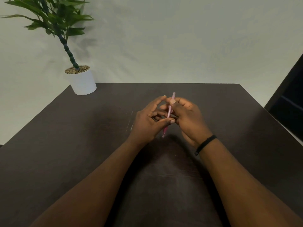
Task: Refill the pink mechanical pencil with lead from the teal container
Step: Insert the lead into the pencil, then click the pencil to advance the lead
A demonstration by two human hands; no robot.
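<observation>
The pink mechanical pencil (169, 112) is held between both hands above the middle of the dark table (82, 145). It stands nearly upright, its far end poking up past the fingers and its tip pointing down toward me. My right hand (188, 118) grips the upper barrel with thumb and fingers. My left hand (149, 122) pinches the lower barrel, thumb pressed against it. The teal container is not visible; it may be hidden by the hands.
A potted plant in a white pot (82, 81) stands at the table's far left corner. A thin pale streak (130, 122) lies on the table left of my left hand. A dark object (288, 102) stands beyond the right edge.
</observation>
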